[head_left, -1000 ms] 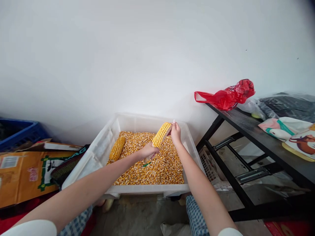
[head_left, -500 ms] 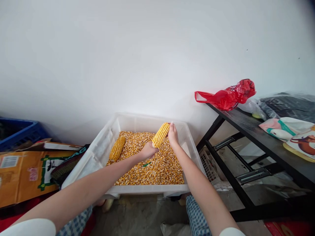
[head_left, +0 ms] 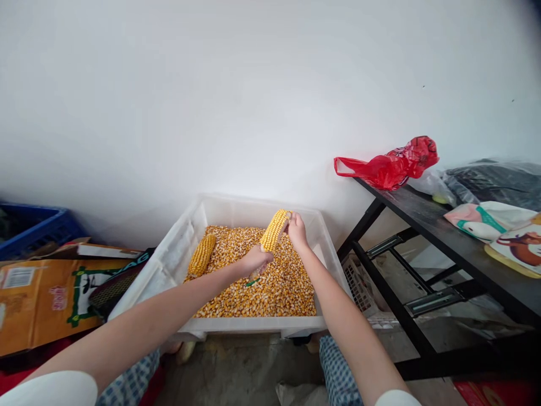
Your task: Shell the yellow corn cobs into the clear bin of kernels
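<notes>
Over a white plastic bin (head_left: 279, 324) filled with loose corn kernels (head_left: 270, 293), I hold a yellow corn cob (head_left: 275, 230) at a tilt. My left hand (head_left: 255, 261) is closed around its lower end. At the upper right end, the curled fingers of my right hand (head_left: 297, 230) grip the cob; their tips are partly hidden. A paler strip without kernels shows along the cob's right side. Another corn cob (head_left: 202, 255) lies on the kernels by the bin's left wall. Something small and green (head_left: 252, 282) rests on the kernels below my left hand.
To the right stands a black metal-framed table (head_left: 406, 225) carrying a red plastic bag (head_left: 393, 166) and other packages. A blue crate (head_left: 42, 231) and an orange cardboard box (head_left: 38, 304) are on the left. The white wall (head_left: 253, 101) rises behind the bin.
My right hand has turned and its fingers have curled more at the cob's top end. The cob has rotated slightly, exposing the pale strip on its right side.
</notes>
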The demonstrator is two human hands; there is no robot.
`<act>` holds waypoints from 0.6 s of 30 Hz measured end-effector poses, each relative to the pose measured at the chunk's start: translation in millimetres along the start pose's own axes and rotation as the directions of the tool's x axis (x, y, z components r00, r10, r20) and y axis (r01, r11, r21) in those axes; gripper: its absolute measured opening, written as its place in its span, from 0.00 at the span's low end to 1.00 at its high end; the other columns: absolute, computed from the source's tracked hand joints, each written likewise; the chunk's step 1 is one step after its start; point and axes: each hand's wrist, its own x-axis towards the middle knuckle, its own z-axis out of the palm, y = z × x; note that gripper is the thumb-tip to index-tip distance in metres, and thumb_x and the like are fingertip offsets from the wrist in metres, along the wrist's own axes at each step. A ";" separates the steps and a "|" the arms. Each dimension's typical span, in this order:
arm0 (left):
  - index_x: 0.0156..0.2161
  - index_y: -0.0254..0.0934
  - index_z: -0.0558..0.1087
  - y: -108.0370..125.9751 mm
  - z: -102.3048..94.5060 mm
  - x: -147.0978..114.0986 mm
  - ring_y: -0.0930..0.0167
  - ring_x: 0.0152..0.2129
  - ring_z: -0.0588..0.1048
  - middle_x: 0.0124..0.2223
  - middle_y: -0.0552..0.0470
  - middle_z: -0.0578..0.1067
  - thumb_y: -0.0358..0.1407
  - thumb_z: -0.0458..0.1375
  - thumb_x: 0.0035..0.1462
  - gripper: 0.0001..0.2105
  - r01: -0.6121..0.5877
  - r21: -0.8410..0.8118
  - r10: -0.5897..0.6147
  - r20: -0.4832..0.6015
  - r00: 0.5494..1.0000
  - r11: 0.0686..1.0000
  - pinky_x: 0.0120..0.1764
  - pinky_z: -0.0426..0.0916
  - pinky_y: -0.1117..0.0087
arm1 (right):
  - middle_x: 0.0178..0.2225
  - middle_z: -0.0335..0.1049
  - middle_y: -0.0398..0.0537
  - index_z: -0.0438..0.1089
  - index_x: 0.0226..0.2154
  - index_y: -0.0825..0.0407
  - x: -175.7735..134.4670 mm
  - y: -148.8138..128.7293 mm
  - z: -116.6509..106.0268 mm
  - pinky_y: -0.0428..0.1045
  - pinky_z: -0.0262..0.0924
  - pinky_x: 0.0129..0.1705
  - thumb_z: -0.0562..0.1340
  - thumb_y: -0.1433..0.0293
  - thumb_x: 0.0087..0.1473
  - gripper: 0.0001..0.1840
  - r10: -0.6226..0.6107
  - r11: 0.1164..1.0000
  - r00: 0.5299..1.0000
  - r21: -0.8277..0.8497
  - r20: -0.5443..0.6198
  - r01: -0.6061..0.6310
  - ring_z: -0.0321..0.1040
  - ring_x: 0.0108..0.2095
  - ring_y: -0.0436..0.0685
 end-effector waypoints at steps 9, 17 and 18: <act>0.18 0.36 0.58 1.7 2.3 1.1 0.78 0.08 0.58 0.12 0.59 0.60 0.29 0.54 0.42 0.08 -0.021 -0.012 0.021 0.000 1.000 1.000 0.12 0.54 0.76 | 0.22 0.62 0.41 0.63 0.34 0.51 -2.4 -20.3 -5.9 0.43 0.57 0.19 0.46 0.47 0.51 0.26 0.149 0.962 0.986 0.221 0.072 -0.161 0.60 0.19 0.48; 0.17 0.37 0.58 1.1 -4.6 4.0 0.78 0.07 0.58 0.10 0.59 0.59 0.28 0.53 0.41 0.09 -0.037 0.024 0.036 0.025 0.999 0.999 0.12 0.53 0.76 | 0.20 0.59 0.37 0.58 0.29 0.50 -1.9 -19.0 -4.7 0.41 0.56 0.18 0.54 0.49 0.47 0.21 0.101 0.976 0.991 0.184 0.092 -0.117 0.57 0.16 0.46; 0.17 0.37 0.58 1.1 -5.0 4.5 0.78 0.07 0.58 0.10 0.59 0.59 0.27 0.53 0.41 0.09 -0.039 0.028 0.038 0.025 0.999 0.999 0.12 0.53 0.77 | 0.19 0.58 0.37 0.58 0.28 0.50 -0.9 -18.0 -5.3 0.41 0.56 0.18 0.54 0.49 0.47 0.21 0.100 0.977 0.990 0.180 0.099 -0.116 0.56 0.16 0.46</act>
